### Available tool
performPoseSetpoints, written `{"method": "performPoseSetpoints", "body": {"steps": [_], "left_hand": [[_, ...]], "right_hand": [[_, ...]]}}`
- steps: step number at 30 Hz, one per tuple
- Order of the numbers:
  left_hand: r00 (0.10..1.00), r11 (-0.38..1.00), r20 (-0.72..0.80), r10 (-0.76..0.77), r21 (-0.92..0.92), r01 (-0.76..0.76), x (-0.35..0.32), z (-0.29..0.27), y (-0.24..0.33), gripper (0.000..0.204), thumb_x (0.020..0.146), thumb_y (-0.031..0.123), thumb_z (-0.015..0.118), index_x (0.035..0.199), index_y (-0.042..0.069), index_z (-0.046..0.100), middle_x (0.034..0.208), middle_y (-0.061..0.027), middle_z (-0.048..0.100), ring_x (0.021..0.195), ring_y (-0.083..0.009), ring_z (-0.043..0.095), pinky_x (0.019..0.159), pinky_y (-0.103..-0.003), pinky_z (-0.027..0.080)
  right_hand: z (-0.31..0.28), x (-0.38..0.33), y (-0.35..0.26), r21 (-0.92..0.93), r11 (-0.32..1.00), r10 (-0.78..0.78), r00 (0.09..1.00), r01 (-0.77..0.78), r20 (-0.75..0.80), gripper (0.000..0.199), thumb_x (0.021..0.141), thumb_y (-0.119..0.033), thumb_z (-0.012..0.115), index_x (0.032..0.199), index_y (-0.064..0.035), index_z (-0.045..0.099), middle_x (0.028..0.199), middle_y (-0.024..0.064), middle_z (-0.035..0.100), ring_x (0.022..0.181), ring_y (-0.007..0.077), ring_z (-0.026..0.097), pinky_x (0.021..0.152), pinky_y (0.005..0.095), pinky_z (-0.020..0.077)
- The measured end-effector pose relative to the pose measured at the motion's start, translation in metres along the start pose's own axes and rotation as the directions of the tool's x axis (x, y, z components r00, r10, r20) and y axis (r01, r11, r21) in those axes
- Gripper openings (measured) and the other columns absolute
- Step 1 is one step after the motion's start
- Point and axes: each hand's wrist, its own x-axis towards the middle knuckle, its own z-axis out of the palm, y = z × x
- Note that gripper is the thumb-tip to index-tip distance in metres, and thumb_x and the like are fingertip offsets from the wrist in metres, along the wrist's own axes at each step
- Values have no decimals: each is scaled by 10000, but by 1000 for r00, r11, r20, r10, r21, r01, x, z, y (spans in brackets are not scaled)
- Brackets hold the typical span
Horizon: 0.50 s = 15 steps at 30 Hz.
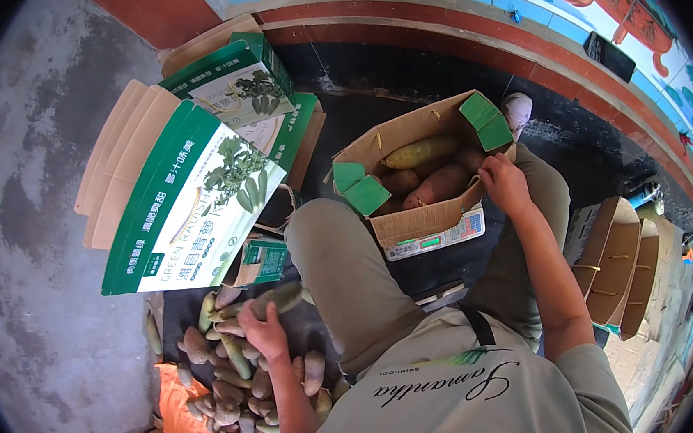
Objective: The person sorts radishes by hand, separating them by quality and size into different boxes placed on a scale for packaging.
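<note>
My left hand (264, 329) reaches down over a heap of loose radishes (314, 371) on the floor at my left. Its fingers close round a long green radish (284, 297) on top. My right hand (503, 183) grips the right edge of an open cardboard box (418, 222) between my legs. Inside lie several radishes, among them a yellowish-green one (422, 152) and a reddish-brown one (441, 185). Green flaps stand folded out at the box's two ends. The box rests on a white weighing scale (471, 226) whose display glows green.
Printed green-and-white cartons (188, 197) stand at the left, beside the heap. An orange sheet (179, 396) lies partly under the radishes. More brown cartons (614, 263) stand at my right. A dark flat device (609, 57) leans against the far wall's ledge.
</note>
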Motion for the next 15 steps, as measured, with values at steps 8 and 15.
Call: {"method": "performPoseSetpoints", "body": {"steps": [8,15], "left_hand": [[993,682,1,-115,-727,80,85,-42,160,363,821,90,675,1131,-10,513,1049,-96,557,938,-179,539,837,-301,458],[854,315,519,-30,-806,501,81,55,238,391,859,74,608,1217,8,465,1137,-140,542,1012,-207,565,893,-344,488]], "right_hand": [[-2,-3,3,51,999,9,1000,-10,26,118,807,-165,632,810,-60,578,818,119,586,728,346,606,639,445,494],[-5,-3,-3,89,996,-18,998,13,53,131,817,-188,617,824,-62,582,820,116,599,750,340,610,661,444,491]]}}
